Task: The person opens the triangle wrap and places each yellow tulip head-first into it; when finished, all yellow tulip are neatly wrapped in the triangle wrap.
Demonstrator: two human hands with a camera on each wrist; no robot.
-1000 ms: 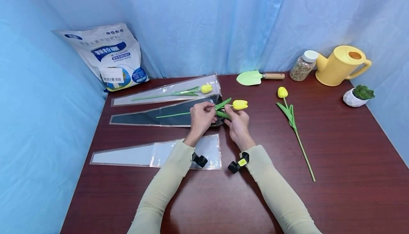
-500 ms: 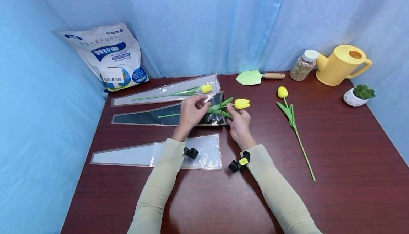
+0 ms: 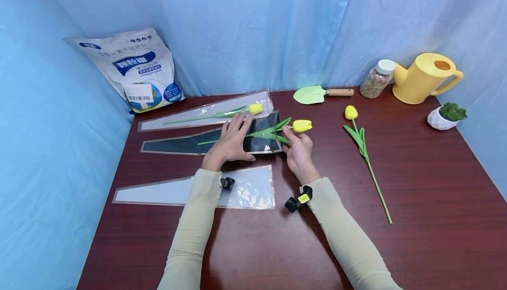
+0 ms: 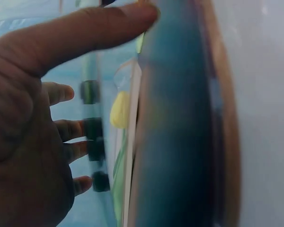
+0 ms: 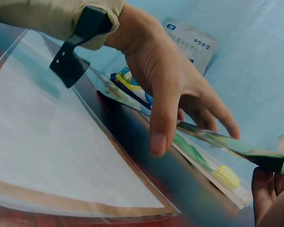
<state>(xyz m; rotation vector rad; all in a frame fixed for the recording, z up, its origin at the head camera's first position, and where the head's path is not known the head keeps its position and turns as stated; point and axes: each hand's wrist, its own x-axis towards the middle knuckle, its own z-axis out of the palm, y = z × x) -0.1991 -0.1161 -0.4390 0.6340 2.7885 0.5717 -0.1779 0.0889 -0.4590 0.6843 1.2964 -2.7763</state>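
In the head view, a yellow tulip (image 3: 303, 125) lies partly inside a black flower sleeve (image 3: 178, 144) with a clear front. Its bloom sticks out past the sleeve's right end, while the stem shows through the plastic. My right hand (image 3: 299, 151) pinches the tulip just below the bloom, at the sleeve's mouth. My left hand (image 3: 231, 142) is spread over the middle of the sleeve, thumb toward me. In the right wrist view the left hand (image 5: 165, 90) has its fingers apart across the raised sleeve; whether they touch it is unclear. The right fingertips (image 5: 262, 189) are at the sleeve's end.
Behind lies a white sleeve (image 3: 154, 125) with a tulip (image 3: 256, 108) inside. A flat white sleeve (image 3: 150, 194) lies nearer. To the right are a loose tulip (image 3: 350, 112), a trowel (image 3: 310, 95), a jar (image 3: 376, 81), a watering can (image 3: 420, 81) and a potted succulent (image 3: 441, 120). A fertilizer bag (image 3: 134, 70) stands back left.
My left hand has let go near the tulip's leaves, moved left and spread over the sleeve. The right hand, tulip and sleeve have shifted slightly right; the sleeve's mouth lies flatter.
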